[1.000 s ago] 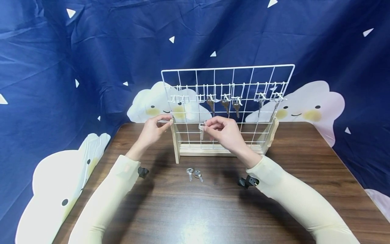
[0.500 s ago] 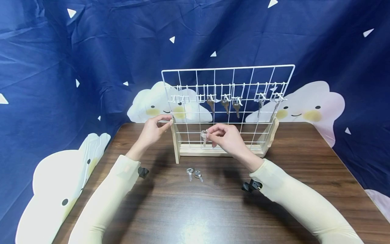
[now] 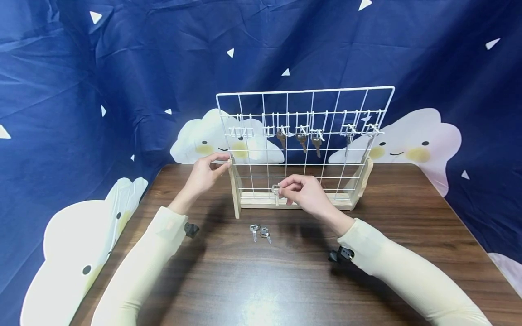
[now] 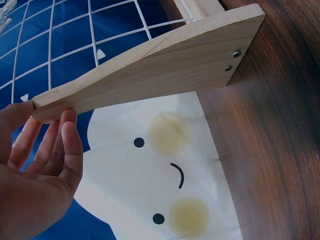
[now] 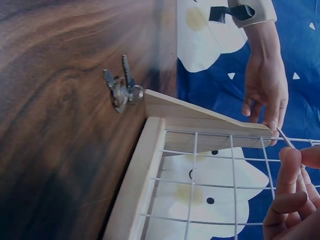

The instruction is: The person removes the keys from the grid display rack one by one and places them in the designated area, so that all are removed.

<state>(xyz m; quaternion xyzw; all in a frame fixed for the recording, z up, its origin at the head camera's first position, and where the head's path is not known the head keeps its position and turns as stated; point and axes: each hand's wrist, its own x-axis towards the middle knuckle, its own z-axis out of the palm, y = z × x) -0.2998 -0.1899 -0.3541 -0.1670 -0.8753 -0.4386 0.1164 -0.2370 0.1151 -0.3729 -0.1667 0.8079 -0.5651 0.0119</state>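
White wire rack: 5 keys hung, left-end hooks bare. 3 off: 1 key pinched in R hand, low in front; 2 keys on surface. L hand grips wood end.

The head camera looks down over the tabletop toward twelve o'clock. Closer, the left wrist camera faces the left wooden side panel from outside; the right wrist camera looks toward eleven. All share that panel.

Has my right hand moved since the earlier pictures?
Yes. Against the wire grid in the head view, your right hand has moved down and slightly right, carrying the pinched key along.
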